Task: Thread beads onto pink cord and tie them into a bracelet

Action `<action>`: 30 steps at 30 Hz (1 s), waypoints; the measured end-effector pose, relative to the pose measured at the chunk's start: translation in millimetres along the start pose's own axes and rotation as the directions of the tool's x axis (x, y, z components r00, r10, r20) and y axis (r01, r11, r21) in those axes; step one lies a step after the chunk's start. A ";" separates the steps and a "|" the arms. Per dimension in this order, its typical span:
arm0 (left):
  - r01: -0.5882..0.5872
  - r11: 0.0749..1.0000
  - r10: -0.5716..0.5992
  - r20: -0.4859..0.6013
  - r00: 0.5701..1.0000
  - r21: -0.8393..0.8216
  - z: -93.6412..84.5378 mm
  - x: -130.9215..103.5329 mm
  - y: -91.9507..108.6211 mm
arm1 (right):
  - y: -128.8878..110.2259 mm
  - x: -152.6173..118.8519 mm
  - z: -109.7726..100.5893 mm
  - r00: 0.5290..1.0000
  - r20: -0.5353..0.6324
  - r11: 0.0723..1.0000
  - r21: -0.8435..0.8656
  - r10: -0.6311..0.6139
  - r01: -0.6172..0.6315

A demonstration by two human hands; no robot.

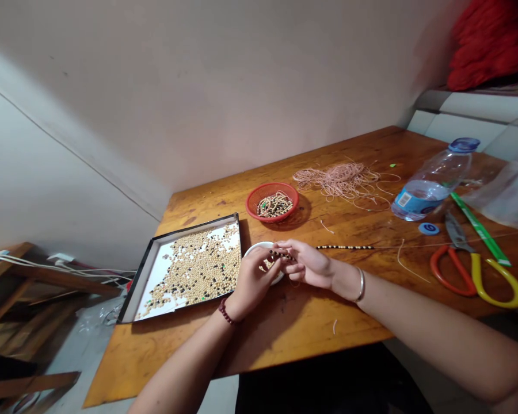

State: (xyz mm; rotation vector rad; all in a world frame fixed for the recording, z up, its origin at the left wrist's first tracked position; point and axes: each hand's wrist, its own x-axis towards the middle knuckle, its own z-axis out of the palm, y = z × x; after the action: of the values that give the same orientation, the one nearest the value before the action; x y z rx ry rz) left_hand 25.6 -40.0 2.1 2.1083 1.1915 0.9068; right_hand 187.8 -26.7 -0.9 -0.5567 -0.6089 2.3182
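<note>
Both hands meet over a small white bowl that is partly hidden by them. A short row of dark and light beads runs between my fingers. My left hand is closed, thumb and fingers pinching at the beads. With curled fingers, my right hand holds the other end of the row; its fingertips are partly covered. To the right of that hand, a strung line of black and cream beads lies on the wooden table, its thin cord trailing right.
Left stands a black-edged tray of loose beads. Behind the hands is a red basket with beaded strands. Pink cord, a water bottle, a blue cap, scissors and a green strip lie right.
</note>
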 end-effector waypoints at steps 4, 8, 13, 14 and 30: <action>0.006 1.000 -0.005 0.023 1.000 -0.022 -1.1 0.3 1.6 | -0.3 -0.1 -0.7 0.999 0.043 1.000 -0.009 -0.002 0.002; 0.062 0.992 -0.059 0.028 0.998 -0.111 -1.7 0.1 3.9 | -1.1 -1.0 0.3 0.999 0.053 0.999 -0.042 0.004 -0.002; 0.118 0.954 -0.116 0.025 0.993 -0.275 -2.6 0.7 7.1 | -3.0 -2.2 1.3 0.998 0.065 0.999 -0.046 0.024 -0.021; 0.125 0.946 -0.127 0.013 0.992 -0.299 -3.1 1.2 7.6 | -3.7 -2.2 1.2 0.998 0.058 0.999 -0.049 0.023 -0.021; 0.123 0.956 -0.190 -0.241 0.952 -0.268 -11.8 8.9 -3.7 | 8.8 10.3 -6.8 0.863 -0.040 0.612 -0.722 -0.503 0.323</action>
State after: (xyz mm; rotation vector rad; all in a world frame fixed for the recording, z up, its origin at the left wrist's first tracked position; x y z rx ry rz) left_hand 18.0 -28.9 9.3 1.7047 1.2807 1.2227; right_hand 180.0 -23.7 -13.6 -0.9080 -1.3577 1.4810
